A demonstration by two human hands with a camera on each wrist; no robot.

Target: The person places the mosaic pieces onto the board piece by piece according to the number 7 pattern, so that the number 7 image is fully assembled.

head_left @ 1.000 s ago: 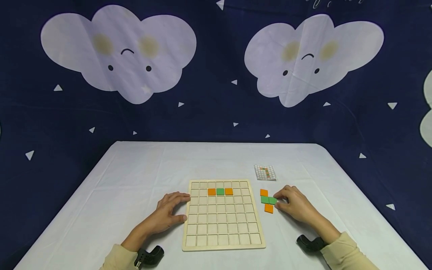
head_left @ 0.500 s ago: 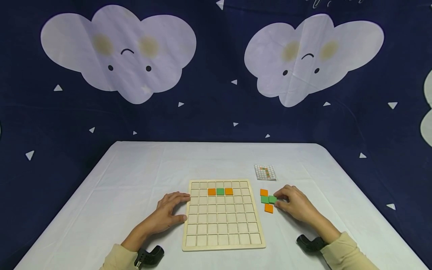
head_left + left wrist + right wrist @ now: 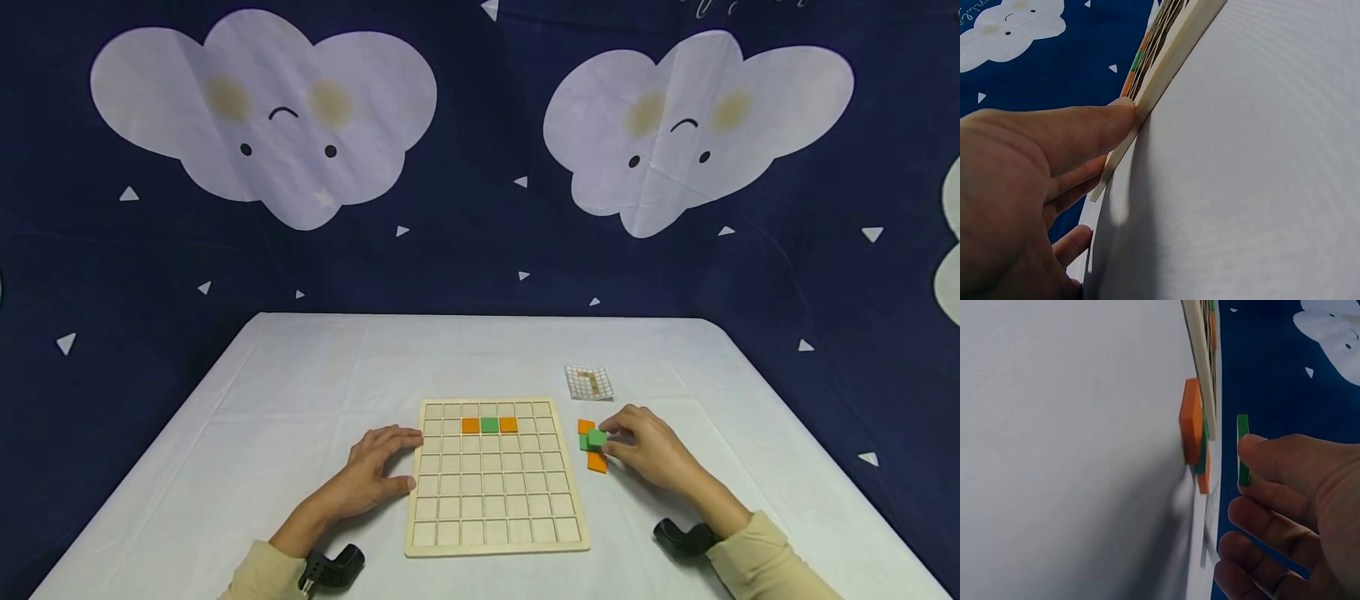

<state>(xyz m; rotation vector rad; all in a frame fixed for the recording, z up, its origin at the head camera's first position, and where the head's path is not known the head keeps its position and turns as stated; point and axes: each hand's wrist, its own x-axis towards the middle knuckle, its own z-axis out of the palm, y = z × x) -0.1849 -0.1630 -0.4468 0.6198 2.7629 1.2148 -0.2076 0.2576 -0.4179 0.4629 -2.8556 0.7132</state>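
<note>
A square wooden grid board (image 3: 497, 533) lies on the table with an orange tile (image 3: 470, 426), a green tile (image 3: 489, 426) and another orange tile (image 3: 508, 425) side by side in its second row from the far edge. My left hand (image 3: 375, 471) rests at the board's left edge, thumb and fingertips touching its rim (image 3: 1166, 65). My right hand (image 3: 652, 446) pinches a green square tile (image 3: 1243, 450) between thumb and finger, raised off the table. Below it lie a loose orange tile (image 3: 586, 427), a partly hidden green tile (image 3: 583, 442) and a nearer orange tile (image 3: 597, 463).
A small printed card (image 3: 588, 383) with a coloured grid pattern lies behind the loose tiles, right of the board. White cloth covers the table (image 3: 300, 375). A dark blue curtain (image 3: 480, 250) with clouds hangs behind it.
My right hand has lifted the green tile off the table and moved it slightly left, over the other loose tiles. My left hand and the board have stayed in place.
</note>
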